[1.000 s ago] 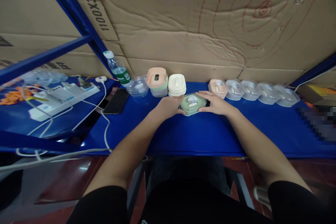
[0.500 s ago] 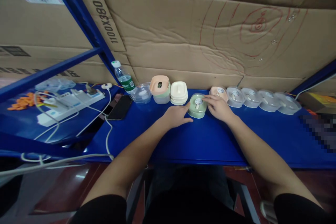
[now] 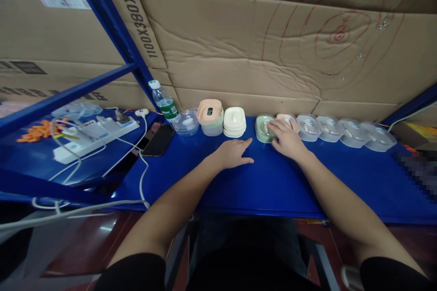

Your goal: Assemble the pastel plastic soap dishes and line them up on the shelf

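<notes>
Round-cornered green plastic box (image 3: 261, 134) on the smooth blue bench (image 3: 259, 186), left of a row of clear-lidded boxes (image 3: 329, 129). Over its right side, right hand (image 3: 288, 141), fingers touching, grip unclear. Nearby, left hand (image 3: 235, 153), fingers loosely spread, empty.

Green container (image 3: 262, 129): pale green, rounded-square, low body; closed, with a clear cover on top. A small cream, oblong piece shows near the middle of the top. Pose: upright, base flat on the worktop (image 3: 252, 186), toward the back. Position: left end of a row of similar lidded containers, just beside the peach container (image 3: 283, 117); a gap separates it from the cream stack (image 3: 234, 122) to its left. Right hand (image 3: 286, 138) overlaps its right side, fingers at the top, hiding part of the cover.
</notes>
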The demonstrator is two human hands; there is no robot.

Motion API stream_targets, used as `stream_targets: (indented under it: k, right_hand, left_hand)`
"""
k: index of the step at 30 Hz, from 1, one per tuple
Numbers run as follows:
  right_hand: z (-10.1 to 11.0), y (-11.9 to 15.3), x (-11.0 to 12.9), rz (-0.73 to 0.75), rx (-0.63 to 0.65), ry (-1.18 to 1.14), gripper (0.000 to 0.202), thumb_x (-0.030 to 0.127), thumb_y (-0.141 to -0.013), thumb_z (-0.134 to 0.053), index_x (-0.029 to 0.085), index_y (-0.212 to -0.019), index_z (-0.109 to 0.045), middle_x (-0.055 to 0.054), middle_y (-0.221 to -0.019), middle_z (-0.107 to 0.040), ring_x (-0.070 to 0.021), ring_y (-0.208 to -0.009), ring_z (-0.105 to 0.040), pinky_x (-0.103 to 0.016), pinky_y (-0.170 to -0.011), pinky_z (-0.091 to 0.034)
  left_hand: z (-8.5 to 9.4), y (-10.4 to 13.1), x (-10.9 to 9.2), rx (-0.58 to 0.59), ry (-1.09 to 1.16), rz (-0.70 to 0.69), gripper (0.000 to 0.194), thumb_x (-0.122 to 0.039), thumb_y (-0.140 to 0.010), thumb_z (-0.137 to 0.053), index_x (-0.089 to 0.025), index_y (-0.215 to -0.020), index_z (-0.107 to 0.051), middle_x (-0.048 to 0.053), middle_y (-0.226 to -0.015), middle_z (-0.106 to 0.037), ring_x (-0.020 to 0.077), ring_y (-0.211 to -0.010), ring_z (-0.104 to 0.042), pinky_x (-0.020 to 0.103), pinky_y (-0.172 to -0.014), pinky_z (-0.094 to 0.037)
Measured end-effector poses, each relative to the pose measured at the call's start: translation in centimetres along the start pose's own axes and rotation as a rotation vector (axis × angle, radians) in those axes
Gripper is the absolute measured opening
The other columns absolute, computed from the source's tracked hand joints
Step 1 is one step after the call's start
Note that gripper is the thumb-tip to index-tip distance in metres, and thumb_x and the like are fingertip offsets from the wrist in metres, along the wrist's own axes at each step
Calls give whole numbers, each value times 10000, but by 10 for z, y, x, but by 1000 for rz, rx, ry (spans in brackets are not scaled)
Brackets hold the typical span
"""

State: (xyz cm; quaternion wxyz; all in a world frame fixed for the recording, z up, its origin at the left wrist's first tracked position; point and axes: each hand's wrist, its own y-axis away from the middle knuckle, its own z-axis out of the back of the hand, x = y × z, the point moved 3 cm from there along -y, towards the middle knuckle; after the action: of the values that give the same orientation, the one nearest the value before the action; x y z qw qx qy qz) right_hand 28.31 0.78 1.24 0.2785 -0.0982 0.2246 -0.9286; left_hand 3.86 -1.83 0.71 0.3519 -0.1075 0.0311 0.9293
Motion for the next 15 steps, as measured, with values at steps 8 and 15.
stream_targets:
  k: [8, 15]
  right_hand:
    - [-7, -1, 13, 83, 91, -69, 463, 315, -942, -605, 244, -1388, -708, -139, -1493, -655, -422, -1435, -535, -754, -1217, -283]
    - [-11, 0, 10, 60, 92, -48, 421, 411, -964, -647, 254, -1345, -731, -135, -1500, -648, -424, -1458, -513, -762, -1226, -258]
  left_hand:
    - [8, 3, -2, -116, 38, -8, 683, -552, -981, -641, -183, -1544, -528, 161, -1611, -516, 322, -1394, -597, 435, -1116, -512]
    - [9, 0, 18, -262, 46, 222, 795, -531, -955, -687, -198, -1619, -401, 201, -1735, -291, 368, -1430, -556, 463, -1128, -509]
